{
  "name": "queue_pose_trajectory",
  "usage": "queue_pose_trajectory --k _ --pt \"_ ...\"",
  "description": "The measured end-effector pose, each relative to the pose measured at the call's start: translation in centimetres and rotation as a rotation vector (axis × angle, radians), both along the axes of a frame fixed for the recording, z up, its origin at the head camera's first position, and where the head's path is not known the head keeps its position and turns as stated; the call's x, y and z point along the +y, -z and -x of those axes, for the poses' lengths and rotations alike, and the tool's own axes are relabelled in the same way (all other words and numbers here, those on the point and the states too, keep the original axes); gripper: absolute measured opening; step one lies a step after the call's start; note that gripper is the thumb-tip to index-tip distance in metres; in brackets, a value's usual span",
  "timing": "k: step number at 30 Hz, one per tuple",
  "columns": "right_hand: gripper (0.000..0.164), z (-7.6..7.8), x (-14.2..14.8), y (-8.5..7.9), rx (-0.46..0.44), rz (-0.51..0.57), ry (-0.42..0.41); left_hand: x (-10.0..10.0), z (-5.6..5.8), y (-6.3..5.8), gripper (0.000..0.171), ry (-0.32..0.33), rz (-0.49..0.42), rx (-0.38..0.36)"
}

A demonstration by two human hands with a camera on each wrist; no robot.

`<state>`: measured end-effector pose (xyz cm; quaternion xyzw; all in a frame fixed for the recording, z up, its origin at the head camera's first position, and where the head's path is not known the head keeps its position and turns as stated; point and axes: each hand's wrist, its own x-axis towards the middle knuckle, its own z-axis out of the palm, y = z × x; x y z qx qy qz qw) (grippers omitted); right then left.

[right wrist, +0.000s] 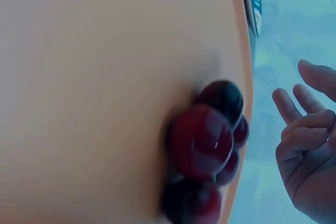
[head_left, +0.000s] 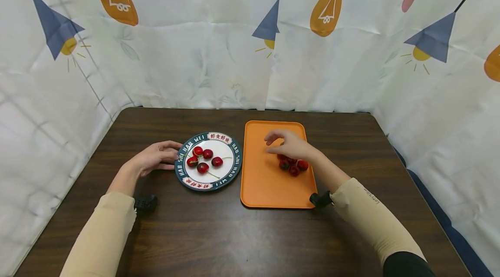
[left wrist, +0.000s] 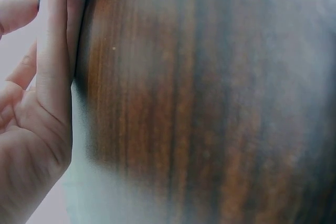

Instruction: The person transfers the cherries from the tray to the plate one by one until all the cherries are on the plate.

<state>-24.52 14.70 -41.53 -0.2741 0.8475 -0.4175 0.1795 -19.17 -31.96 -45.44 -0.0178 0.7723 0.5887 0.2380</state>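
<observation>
Hands well apart, a person touches the rim of a plate (head_left: 224,173) with the extended fingers of the left hand (head_left: 159,156), while the right hand (head_left: 291,144), fingers loosely bent around nothing visible, hovers over an orange tray (head_left: 261,190). Tray cherries (head_left: 294,170) cluster just below the right hand; plated cherries (head_left: 202,168) lie beside the left. Careful handling likely calls for a light pinch, one fruit at a time, with the left steadying the plate. Beneath both hands spreads a dark table (head_left: 218,233).

Plate (head_left: 236,155) left of tray (head_left: 269,186), cherries (head_left: 202,168) on both
</observation>
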Motion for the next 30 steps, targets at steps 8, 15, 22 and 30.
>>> queue_pose_trajectory --k 8,15,22,30 --pt "0.036 -0.6 2.7 -0.1 0.005 0.029 0.068 0.1 0.0 -0.1 0.059 -0.006 0.003 -0.005" --pt "0.039 -1.8 4.9 -0.1 -0.028 0.008 0.15 0.1 0.1 0.0 0.06 -0.011 0.006 -0.007" --pt "0.04 -2.7 7.1 0.3 -0.035 0.018 0.19 0.1 0.0 0.1 0.06 -0.005 0.005 -0.003" --pt "0.041 -3.7 9.5 1.2 -0.072 0.046 0.222 0.3 -0.1 -0.1 0.059 -0.003 0.001 0.001"
